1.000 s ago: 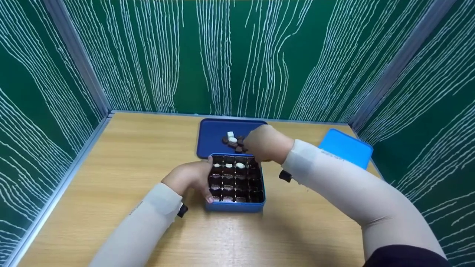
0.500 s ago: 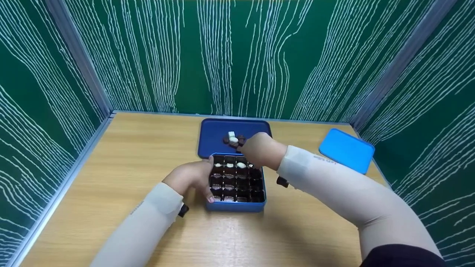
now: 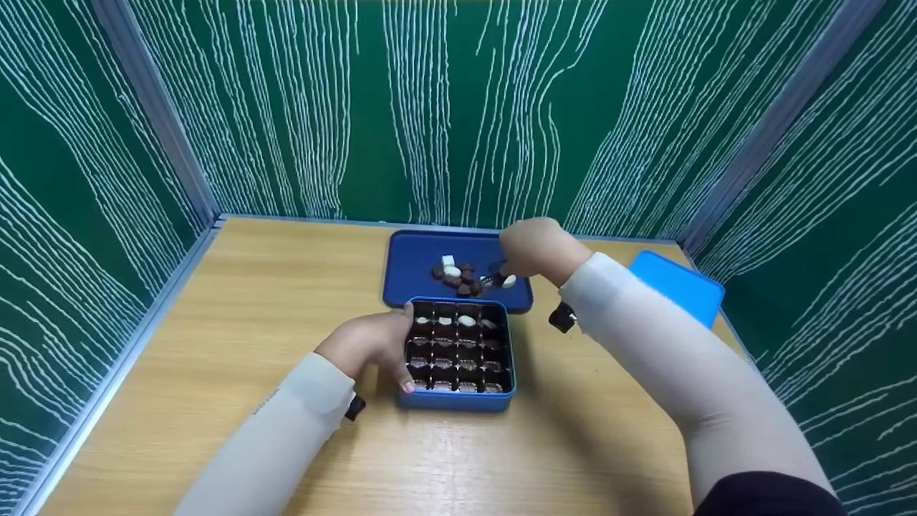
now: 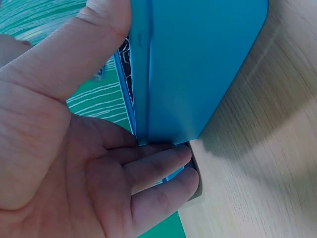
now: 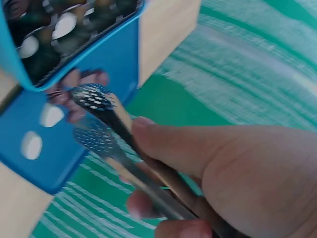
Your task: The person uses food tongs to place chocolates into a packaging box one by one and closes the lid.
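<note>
My left hand (image 3: pixel 380 347) grips the left side of a blue box (image 3: pixel 458 401), its thumb at the near corner and its fingers toward the far corner. Inside is a dark brown divided insert (image 3: pixel 455 355) with several pale chocolates (image 3: pixel 466 320) in one row of compartments. My right hand (image 3: pixel 539 247) holds metal tongs (image 5: pixel 148 173) between thumb and fingers. Their perforated tips stand apart, with nothing visible between them. Below the tips, brown chocolates (image 3: pixel 464 289) and white chocolates (image 3: pixel 452 272) lie on a dark blue tray (image 3: pixel 408 254) behind the box.
A bright blue lid-like panel (image 3: pixel 680 290) lies at the right of the wooden table (image 3: pixel 236 315), partly behind my right forearm. Green walls with white lines (image 3: pixel 458 107) enclose the table's back and sides.
My right hand dips toward the box's far right corner, then rises away right with the tongs over the tray. The far right compartments come into view. My left hand stays put.
</note>
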### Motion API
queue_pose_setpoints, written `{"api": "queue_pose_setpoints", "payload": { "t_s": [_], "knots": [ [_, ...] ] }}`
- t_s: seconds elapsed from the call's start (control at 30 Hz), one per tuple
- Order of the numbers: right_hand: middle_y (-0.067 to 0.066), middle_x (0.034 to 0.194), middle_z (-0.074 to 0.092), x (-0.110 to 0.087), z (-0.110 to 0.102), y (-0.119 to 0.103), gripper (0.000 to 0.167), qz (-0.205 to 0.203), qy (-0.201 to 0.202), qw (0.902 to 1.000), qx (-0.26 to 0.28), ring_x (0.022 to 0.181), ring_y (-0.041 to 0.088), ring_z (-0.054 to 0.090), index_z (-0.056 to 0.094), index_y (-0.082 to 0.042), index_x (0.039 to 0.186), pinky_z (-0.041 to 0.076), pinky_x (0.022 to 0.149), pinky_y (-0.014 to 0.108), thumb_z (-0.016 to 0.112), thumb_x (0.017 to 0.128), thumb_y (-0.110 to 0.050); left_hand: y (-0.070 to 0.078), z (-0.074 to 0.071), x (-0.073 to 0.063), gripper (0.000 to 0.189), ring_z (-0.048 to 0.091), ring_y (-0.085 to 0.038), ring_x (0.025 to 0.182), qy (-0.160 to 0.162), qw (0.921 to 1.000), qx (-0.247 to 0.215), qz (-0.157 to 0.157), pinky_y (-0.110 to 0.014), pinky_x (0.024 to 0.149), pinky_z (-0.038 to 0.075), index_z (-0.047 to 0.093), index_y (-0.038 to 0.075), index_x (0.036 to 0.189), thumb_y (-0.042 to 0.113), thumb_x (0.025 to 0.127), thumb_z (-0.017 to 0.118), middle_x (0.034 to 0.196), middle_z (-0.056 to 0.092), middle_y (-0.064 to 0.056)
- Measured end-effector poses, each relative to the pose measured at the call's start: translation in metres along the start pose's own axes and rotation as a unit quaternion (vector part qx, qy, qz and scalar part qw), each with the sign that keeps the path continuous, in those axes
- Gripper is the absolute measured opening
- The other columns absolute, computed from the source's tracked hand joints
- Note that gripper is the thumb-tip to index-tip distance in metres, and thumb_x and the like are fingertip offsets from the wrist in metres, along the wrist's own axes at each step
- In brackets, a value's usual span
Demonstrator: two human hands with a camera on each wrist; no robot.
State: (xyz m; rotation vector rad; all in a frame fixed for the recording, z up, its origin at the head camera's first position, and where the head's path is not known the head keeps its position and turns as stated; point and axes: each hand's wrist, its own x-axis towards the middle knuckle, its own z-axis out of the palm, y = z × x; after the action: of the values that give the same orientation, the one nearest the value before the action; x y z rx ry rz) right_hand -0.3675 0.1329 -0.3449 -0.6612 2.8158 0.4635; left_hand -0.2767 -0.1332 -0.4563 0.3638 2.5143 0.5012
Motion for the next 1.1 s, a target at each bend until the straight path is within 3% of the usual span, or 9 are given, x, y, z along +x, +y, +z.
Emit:
{"api": "queue_pose_setpoints", "payload": {
  "t_s": [0.2,0.4,0.6,0.83,1.1],
  "knots": [
    [0.009,0.089,0.077,0.034,0.032,0.006,0.034,0.036,0.074,0.9958,0.04,0.073,0.022,0.066,0.076,-0.006,0.101,0.07,0.077,0.043,0.07,0.113,-0.037,-0.002,0.002,0.0,0.165,0.024,-0.042,0.175,0.008,0.9999,0.002,0.01,-0.055,0.145,0.024,-0.004,0.0,0.18,0.042,0.067,0.109,0.189,0.015,-0.024],
    [0.014,0.1,0.082,0.06,0.055,0.003,0.033,0.053,0.097,0.9887,0.101,0.084,0.028,0.075,0.08,-0.002,0.112,0.072,0.084,0.047,0.07,0.112,-0.034,-0.001,0.002,-0.001,0.166,0.025,-0.043,0.175,0.007,0.9999,-0.004,0.006,-0.056,0.145,0.025,-0.005,0.001,0.18,0.041,0.066,0.109,0.189,0.013,-0.023],
    [0.017,0.107,0.084,0.079,0.071,0.0,0.033,0.062,0.098,0.9851,0.127,0.095,0.032,0.081,0.08,-0.001,0.115,0.072,0.089,0.05,0.072,0.112,-0.033,-0.001,0.0,0.0,0.166,0.026,-0.044,0.174,0.007,1.0,-0.004,0.0,-0.057,0.144,0.026,-0.004,0.002,0.181,0.042,0.066,0.109,0.19,0.011,-0.021],
    [0.017,0.111,0.083,0.077,0.077,0.006,0.029,0.072,0.093,0.9796,0.163,0.099,0.035,0.081,0.078,-0.001,0.117,0.071,0.092,0.051,0.074,0.11,-0.029,-0.002,0.0,0.002,0.166,0.025,-0.044,0.175,0.007,0.9999,-0.008,-0.002,-0.057,0.145,0.024,-0.004,0.003,0.181,0.04,0.066,0.109,0.19,0.01,-0.021],
    [0.018,0.109,0.085,0.068,0.074,0.016,0.039,0.045,0.084,0.9865,0.133,0.096,0.034,0.082,0.081,0.0,0.113,0.072,0.089,0.054,0.085,0.104,-0.038,0.0,0.0,-0.001,0.165,0.024,-0.042,0.175,0.007,1.0,-0.001,0.0,-0.055,0.145,0.024,-0.005,0.002,0.18,0.041,0.067,0.109,0.19,0.011,-0.021]
  ]
}}
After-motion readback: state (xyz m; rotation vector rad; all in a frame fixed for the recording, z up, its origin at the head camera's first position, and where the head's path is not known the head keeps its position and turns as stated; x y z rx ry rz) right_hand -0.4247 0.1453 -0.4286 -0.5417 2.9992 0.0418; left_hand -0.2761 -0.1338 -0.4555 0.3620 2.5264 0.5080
